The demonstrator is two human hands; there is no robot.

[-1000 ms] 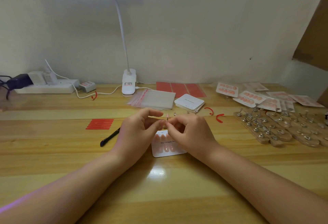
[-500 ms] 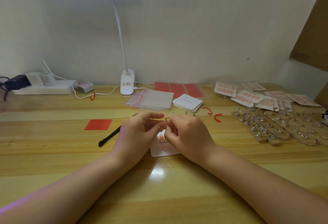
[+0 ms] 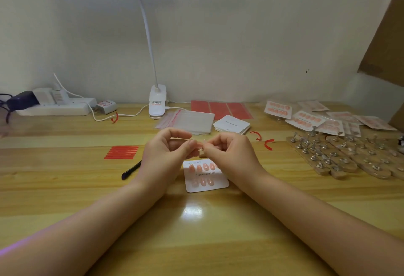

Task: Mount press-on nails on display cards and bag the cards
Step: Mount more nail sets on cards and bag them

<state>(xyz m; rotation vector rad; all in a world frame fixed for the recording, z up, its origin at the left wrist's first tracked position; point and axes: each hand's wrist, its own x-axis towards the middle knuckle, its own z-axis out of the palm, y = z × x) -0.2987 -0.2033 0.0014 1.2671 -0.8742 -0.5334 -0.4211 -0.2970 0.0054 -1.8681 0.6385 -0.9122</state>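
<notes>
Left hand (image 3: pixel 166 153) and right hand (image 3: pixel 229 153) both pinch a tiny press-on nail (image 3: pixel 200 144) at 12 o'clock of the display card (image 3: pixel 206 176). A slip could drop it onto the bench (image 3: pixel 65 188).

Desk lamp (image 3: pixel 157 100) & power strip (image 3: pixel 56 106) at back wall.

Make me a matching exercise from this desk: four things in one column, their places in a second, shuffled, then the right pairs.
Things:
1. black pen
2. display card
3. power strip
4. clear bags

Places:
A. back left, by the wall
B. on the table below both hands
C. just right of the lamp base
D. beside the left wrist, below the red strips

Pairs: 1-D, 2-B, 3-A, 4-C
</notes>
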